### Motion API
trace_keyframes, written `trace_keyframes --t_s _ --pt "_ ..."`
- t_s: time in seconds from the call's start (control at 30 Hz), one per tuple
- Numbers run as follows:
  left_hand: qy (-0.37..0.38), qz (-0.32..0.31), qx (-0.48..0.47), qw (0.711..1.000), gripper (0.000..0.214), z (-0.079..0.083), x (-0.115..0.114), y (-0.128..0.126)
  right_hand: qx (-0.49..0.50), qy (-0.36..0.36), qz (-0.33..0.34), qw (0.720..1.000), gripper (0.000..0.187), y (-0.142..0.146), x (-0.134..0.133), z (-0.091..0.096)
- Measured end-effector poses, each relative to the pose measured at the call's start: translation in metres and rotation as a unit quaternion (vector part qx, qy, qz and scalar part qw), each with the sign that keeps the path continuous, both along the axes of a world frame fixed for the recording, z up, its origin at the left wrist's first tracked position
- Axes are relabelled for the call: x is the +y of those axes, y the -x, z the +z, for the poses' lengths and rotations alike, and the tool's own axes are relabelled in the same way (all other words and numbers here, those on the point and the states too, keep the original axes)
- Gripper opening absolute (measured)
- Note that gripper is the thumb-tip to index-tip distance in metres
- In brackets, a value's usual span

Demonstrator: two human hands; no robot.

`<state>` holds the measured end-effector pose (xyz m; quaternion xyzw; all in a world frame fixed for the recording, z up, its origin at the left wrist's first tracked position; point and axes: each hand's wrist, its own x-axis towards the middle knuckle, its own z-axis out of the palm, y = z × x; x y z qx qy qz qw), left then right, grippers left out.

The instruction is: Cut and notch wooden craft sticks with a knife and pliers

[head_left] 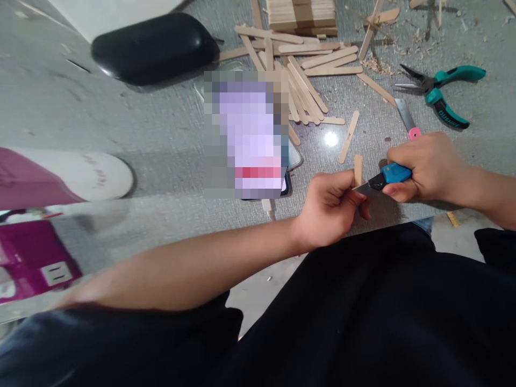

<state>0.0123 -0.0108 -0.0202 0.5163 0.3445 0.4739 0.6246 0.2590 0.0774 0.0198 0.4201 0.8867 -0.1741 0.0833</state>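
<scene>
My left hand (pixel 331 207) is closed in a pinch on a short piece of wooden craft stick (pixel 358 169) that stands upright between its fingers. My right hand (pixel 429 167) is closed round a blue utility knife (pixel 389 176). The knife's blade points left and its tip touches the base of the stick piece, next to my left fingertips. Both hands are held just above the grey table (pixel 169 129), over my lap in dark clothes.
Loose craft sticks (pixel 306 80) lie scattered beyond my hands, with a neat stack (pixel 302 13) further back. Teal-handled pliers (pixel 443 91), a metal blade with a pink end (pixel 407 119), a phone (pixel 250 134), a black case (pixel 155 48) and wood shavings lie around. Magenta boxes (pixel 28 258) sit left.
</scene>
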Motion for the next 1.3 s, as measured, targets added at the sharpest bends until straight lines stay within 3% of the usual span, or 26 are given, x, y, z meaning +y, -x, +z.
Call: trace_keyframes --t_s 0.13,0.27,0.5,0.83,1.3 --pt "-0.039 0.009 0.011 0.999 0.037 0.002 0.003 0.0 -0.016 0.018 -0.013 1.0 0.099 0.004 0.0 0.005" --pt "-0.051 0.009 0.011 0.999 0.041 0.0 0.005 0.0 -0.017 0.031 -0.011 0.999 0.096 0.007 0.002 0.01" --pt "0.07 -0.049 -0.099 0.991 0.049 0.001 0.007 0.0 0.046 0.028 0.017 0.998 0.091 0.005 0.005 0.012" --pt "0.101 -0.073 -0.12 0.985 0.05 0.006 0.009 0.001 0.061 0.032 0.034 0.997 0.089 -0.003 0.004 0.009" --pt "0.038 0.024 -0.044 0.998 0.048 0.003 0.003 0.0 0.028 0.006 0.008 1.0 0.09 -0.005 0.005 0.015"
